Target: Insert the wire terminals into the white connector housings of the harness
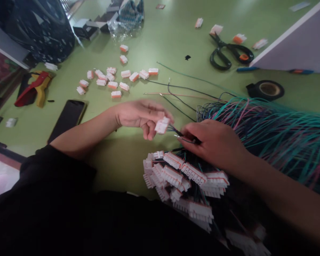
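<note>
A small white connector is held between the thumb and fingers of my left hand, which is slightly blurred. Thin dark wires run from the connector to my right hand, whose fingers are closed round them, with a metal wire tip showing at the fingertips. Below my hands lies a heap of long white connectors with orange stripes. A thick bundle of green, pink and dark wires spreads to the right. Several loose wires with metal ends reach left over the green table.
Small white and orange connectors are scattered beyond my left hand. A phone and red-yellow pliers lie at the left. Black scissors, black tape and a blue pen-like item are at the upper right.
</note>
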A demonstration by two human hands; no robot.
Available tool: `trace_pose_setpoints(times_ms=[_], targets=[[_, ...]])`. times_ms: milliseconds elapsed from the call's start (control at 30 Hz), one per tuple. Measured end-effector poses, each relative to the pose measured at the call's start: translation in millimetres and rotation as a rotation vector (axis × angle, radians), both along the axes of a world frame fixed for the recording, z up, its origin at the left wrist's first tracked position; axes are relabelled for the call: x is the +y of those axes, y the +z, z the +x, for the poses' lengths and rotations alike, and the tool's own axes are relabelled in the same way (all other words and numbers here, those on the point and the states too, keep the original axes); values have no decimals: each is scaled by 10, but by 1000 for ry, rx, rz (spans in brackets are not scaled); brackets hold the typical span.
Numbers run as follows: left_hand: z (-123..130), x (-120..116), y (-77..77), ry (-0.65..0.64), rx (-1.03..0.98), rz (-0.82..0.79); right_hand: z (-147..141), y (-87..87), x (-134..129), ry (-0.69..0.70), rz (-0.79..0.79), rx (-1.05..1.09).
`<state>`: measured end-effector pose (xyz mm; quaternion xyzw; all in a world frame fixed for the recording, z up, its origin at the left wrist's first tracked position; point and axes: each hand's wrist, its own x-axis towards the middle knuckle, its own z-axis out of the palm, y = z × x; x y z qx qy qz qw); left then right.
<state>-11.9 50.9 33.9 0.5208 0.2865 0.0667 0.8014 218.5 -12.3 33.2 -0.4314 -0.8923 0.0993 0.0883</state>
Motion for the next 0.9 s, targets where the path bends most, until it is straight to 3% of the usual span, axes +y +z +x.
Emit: trace_pose_setpoints(times_ms=[67, 200, 300, 367, 533, 900], targets=[[-30, -15, 90, -62, 54, 96, -4, 5, -10, -88, -36, 49], [60, -199, 259, -328, 294, 421, 27, 9, -4, -130, -99, 161], [171, -329, 314, -349, 340, 620, 82, 6, 21, -106, -188, 257], [185, -322, 298, -350, 288, 533, 121, 17, 30, -88, -303, 339], [90, -135, 134, -176, 93, 218, 162, 102, -1, -94, -493, 446], [109, -130, -54, -75, -9, -115, 156, 95, 21, -30, -435, 378]])
